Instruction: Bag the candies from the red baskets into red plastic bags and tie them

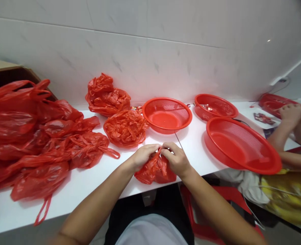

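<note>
A filled red plastic bag [157,170] sits at the front edge of the white table, its top gathered upward. My left hand [146,154] pinches the bag's top from the left, fingers closed. Against it from the right, my right hand [174,157] has its fingers curled on the same gathered plastic. The two hands nearly touch at the twisted neck. What the bag contains is hidden. Just behind the hands stands a red mesh basket [167,119], with nothing visible inside.
Tied red bags [48,143] pile up at left before a cardboard box [13,66]. Two crumpled red bag heaps [125,129] lie left of the basket. Further right are a small basket [215,105], a large basket overhanging the edge [242,146], and another person's hands [293,115].
</note>
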Demonstrator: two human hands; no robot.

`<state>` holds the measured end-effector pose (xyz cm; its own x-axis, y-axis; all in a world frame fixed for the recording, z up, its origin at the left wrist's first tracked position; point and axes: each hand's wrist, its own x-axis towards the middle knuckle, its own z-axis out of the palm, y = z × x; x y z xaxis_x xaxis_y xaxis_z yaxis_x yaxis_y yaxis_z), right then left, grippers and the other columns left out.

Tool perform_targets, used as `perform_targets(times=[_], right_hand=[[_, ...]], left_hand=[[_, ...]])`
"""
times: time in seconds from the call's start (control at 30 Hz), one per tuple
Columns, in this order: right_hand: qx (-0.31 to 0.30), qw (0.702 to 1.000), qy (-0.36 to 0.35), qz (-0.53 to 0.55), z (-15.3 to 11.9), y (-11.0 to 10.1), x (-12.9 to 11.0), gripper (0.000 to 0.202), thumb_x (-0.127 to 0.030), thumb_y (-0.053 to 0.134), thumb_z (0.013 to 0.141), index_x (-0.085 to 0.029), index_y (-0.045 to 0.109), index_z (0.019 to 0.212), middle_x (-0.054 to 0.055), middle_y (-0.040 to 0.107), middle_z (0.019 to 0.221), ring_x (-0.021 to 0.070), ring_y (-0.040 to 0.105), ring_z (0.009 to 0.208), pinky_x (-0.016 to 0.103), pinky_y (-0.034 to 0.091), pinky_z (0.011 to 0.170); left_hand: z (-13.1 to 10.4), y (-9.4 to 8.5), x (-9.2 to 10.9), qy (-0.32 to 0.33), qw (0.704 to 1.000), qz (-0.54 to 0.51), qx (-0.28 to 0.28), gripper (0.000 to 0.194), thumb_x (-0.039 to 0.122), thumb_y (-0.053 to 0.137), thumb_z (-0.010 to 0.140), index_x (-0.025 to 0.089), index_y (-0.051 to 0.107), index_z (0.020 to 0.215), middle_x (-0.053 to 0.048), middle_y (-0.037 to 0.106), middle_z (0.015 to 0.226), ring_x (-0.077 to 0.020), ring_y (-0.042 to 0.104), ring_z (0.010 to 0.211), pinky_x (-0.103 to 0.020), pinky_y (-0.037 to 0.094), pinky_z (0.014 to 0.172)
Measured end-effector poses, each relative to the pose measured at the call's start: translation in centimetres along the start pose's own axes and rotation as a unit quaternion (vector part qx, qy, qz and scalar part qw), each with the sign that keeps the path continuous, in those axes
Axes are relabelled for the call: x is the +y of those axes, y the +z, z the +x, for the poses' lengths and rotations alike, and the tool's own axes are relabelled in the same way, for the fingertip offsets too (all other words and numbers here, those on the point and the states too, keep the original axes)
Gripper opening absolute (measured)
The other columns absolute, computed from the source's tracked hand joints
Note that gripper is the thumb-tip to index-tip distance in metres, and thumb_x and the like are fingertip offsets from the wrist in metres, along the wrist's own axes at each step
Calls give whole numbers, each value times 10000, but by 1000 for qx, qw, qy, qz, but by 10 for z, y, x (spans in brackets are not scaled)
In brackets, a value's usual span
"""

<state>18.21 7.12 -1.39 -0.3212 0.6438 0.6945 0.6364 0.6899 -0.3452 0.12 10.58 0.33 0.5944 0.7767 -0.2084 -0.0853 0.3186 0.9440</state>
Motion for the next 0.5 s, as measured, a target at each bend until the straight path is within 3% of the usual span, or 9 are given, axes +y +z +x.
perform_targets(times=[0.1,0.17,0.23,0.3,0.37,0.47,0.5], right_hand=[[-28,999,-7,38,2,-7,4,294,-198,502,1038,-247,763,1164,123,749,1121,240,710,1013,368,588,869],[-58,995,22,76,-4,-18,10,308,-232,572,1019,-278,738,1275,104,764,1175,247,729,1050,385,589,920],[-79,987,94,107,-18,-30,18,254,-282,654,986,-299,772,1210,78,793,1068,246,750,953,379,598,878],[-94,970,188,126,-39,-39,26,123,-348,706,958,-291,813,980,53,771,837,225,726,770,350,599,776],[-99,945,268,161,-60,-41,29,237,-430,710,953,-265,784,798,56,734,782,209,689,698,330,591,700],[-103,898,334,266,-77,-26,20,383,-552,616,986,-239,777,833,128,717,1212,263,717,953,324,598,640],[-108,887,337,297,-77,-16,14,412,-573,575,1001,-235,775,877,135,657,1355,290,690,1106,334,614,676]], left_hand=[[-13,-11,7,81,981,173,45,402,562,711,850,173,658,764,-25,660,738,-171,583,688,-275,449,657],[-31,-25,16,127,934,313,115,352,506,644,926,189,695,781,-22,692,769,-182,607,736,-278,449,687],[-53,-44,21,137,878,413,201,314,465,607,966,213,744,838,-21,732,802,-196,635,766,-288,454,715],[-74,-64,19,116,840,463,259,309,467,614,969,226,758,841,-24,748,803,-206,646,754,-296,454,706],[-88,-77,9,100,835,469,269,324,477,618,970,224,744,812,-41,759,867,-222,665,805,-307,477,735],[-89,-73,-15,138,869,418,224,266,461,657,959,233,728,1076,-89,711,1259,-271,662,1139,-367,507,982],[-84,-66,-24,158,883,393,202,384,461,712,926,244,672,1240,-108,644,1387,-287,621,1251,-398,485,1066]])
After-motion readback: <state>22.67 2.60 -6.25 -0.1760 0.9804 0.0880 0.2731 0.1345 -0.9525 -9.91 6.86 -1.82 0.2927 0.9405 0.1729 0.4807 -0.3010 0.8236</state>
